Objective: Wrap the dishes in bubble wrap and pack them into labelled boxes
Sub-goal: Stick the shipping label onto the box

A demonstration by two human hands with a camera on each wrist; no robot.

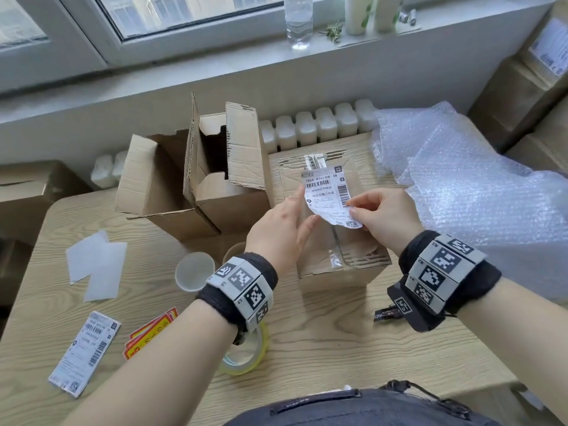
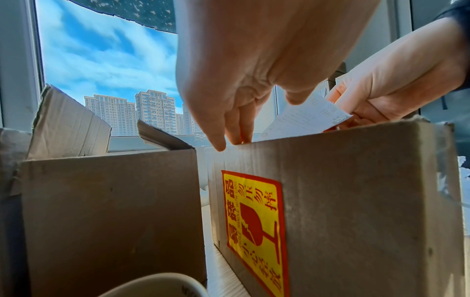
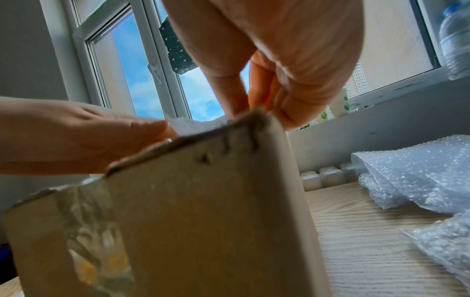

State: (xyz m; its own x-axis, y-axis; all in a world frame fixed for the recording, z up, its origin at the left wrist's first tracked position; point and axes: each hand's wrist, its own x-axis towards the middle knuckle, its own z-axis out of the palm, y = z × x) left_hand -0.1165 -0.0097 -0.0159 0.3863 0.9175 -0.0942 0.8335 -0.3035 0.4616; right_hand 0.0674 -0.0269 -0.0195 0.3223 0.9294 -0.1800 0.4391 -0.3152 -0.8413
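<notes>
Fingers (image 1: 358, 214) of the right hand (image 1: 385, 216) pinch the near right edge of a white shipping label (image 1: 330, 196), which curls up off the top of a taped-shut cardboard box (image 1: 338, 269) at the middle of a wooden table (image 1: 338, 348); the label's far end lies flat on the lid while the left hand (image 1: 281, 232), fingers straight and close together, presses along its left edge. A red and yellow fragile sticker (image 2: 254, 221) shows on the left side of that box in the left wrist view. Just to the left stands an open cardboard box (image 1: 190, 186) with its flaps up. Near the left hand, a white cup (image 1: 194, 270) sits on the table, and a roll of clear tape (image 1: 246, 358) lies under the left forearm. Sheets of bubble wrap (image 1: 470, 179) spread over the right side of the table. At the near left lie a second shipping label (image 1: 84, 352), red and yellow stickers (image 1: 150, 332) and white backing paper (image 1: 95, 262). A plastic bottle (image 1: 297, 21) stands on the far windowsill (image 1: 215, 63)
</notes>
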